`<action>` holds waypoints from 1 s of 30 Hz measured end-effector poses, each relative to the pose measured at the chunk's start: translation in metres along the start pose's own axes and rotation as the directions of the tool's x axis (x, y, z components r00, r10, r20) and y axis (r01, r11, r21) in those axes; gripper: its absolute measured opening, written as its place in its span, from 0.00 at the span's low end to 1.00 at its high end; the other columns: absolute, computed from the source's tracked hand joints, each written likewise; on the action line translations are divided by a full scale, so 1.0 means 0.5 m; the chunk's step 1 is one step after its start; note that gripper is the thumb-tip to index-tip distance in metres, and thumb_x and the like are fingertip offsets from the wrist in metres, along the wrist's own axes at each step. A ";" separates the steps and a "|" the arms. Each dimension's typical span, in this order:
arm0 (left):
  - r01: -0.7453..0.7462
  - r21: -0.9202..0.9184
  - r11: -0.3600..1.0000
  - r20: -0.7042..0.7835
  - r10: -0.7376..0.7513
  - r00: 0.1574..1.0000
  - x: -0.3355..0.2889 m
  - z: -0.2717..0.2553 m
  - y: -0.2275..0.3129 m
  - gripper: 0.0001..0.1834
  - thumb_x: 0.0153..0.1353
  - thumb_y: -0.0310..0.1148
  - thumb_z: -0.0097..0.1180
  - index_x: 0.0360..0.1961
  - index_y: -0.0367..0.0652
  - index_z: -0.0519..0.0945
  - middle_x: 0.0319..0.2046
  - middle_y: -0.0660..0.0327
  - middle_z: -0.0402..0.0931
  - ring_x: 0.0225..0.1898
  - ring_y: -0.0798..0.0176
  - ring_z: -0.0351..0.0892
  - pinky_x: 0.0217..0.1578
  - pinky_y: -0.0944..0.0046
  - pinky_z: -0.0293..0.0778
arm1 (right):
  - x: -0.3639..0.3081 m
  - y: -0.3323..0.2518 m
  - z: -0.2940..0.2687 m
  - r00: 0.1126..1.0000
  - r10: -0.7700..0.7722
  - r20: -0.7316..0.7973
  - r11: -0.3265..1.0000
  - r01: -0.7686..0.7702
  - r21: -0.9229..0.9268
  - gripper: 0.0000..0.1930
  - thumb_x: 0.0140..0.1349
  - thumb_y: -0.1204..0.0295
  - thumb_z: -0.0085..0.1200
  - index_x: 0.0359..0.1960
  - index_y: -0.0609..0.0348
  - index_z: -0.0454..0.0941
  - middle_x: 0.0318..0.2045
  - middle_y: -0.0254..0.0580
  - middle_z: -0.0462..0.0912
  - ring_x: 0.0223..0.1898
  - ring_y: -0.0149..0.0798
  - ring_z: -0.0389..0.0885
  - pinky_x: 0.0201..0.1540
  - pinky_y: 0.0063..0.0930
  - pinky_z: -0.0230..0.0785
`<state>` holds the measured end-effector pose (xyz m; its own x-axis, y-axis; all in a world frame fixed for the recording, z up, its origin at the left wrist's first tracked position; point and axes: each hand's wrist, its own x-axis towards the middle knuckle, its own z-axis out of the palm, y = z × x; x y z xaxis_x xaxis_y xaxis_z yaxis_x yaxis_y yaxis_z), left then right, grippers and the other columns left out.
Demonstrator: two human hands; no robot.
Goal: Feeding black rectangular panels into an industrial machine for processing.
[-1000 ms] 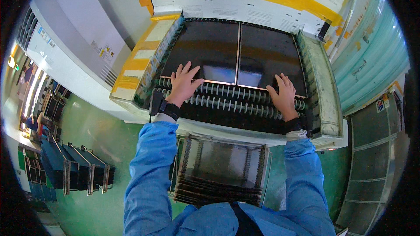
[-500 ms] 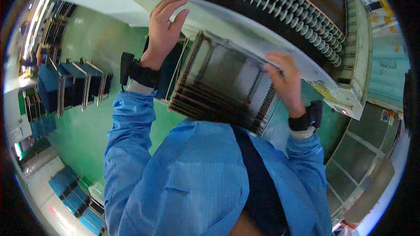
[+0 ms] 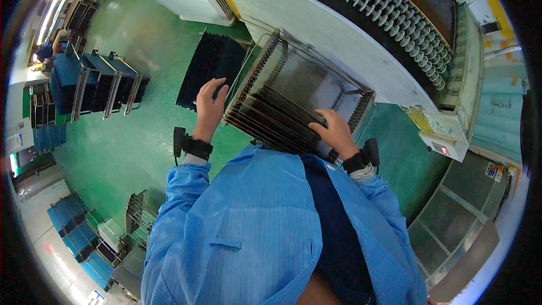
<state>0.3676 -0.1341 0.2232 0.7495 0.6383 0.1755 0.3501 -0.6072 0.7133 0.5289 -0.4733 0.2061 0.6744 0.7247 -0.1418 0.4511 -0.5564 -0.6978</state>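
Observation:
A metal slotted rack [image 3: 357,95] stands in front of my body, holding several thin dark panels [image 3: 272,117] upright in its nearer part. Its toothed side rails run along the left and right. My left hand [image 3: 210,107] hovers by the rack's left side, thumb and fingers apart, with nothing in it. Over the right end of the panels is my right hand [image 3: 337,131], its thumb and fingers spread and no object between them. Whether its fingertips touch a panel cannot be told. Both wrists wear black bands.
Beyond the rack runs a machine with rows of pale rollers [image 3: 379,16]. Dark panels in another rack [image 3: 212,68] stand on the green floor to the left. Farther left are racks of blue panels [image 3: 101,85]. A grey framed panel structure [image 3: 451,214] is at the lower right.
Both hands have drawn back from the machine edge toward my body, and the right one is now over the panels. The view has shifted, showing more of the rack and floor.

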 end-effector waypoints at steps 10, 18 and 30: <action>0.033 -0.040 0.999 -0.009 -0.033 0.999 -0.026 0.008 0.015 0.13 0.61 0.33 0.61 0.45 0.39 0.83 0.45 0.50 0.82 0.52 0.47 0.78 0.54 0.55 0.72 | 0.011 0.039 0.059 0.994 -0.107 0.002 0.958 0.104 -0.266 0.12 0.62 0.61 0.56 0.34 0.58 0.81 0.31 0.50 0.83 0.37 0.56 0.82 0.39 0.48 0.73; -0.023 -0.124 0.992 -0.055 0.017 0.998 -0.046 0.007 0.026 0.12 0.62 0.32 0.60 0.44 0.39 0.83 0.43 0.51 0.82 0.51 0.48 0.78 0.53 0.55 0.72 | -0.001 -0.008 0.016 0.934 -0.357 0.004 0.885 0.339 -0.320 0.09 0.63 0.69 0.52 0.26 0.60 0.74 0.24 0.49 0.76 0.29 0.54 0.76 0.31 0.49 0.68; 0.262 -0.489 0.832 0.090 -0.251 0.964 0.014 0.033 0.072 0.12 0.68 0.31 0.56 0.46 0.34 0.83 0.41 0.59 0.84 0.43 0.68 0.81 0.46 0.68 0.74 | -0.063 -0.220 -0.297 0.893 -0.408 -0.192 0.896 0.351 -0.272 0.07 0.60 0.74 0.57 0.26 0.60 0.74 0.24 0.49 0.75 0.26 0.54 0.76 0.27 0.45 0.67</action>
<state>0.3947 -0.1591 0.2390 0.6849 0.7252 -0.0709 0.2130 -0.1062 0.9713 0.5449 -0.4953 0.3914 0.5298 0.7960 0.2929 0.8000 -0.3543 -0.4842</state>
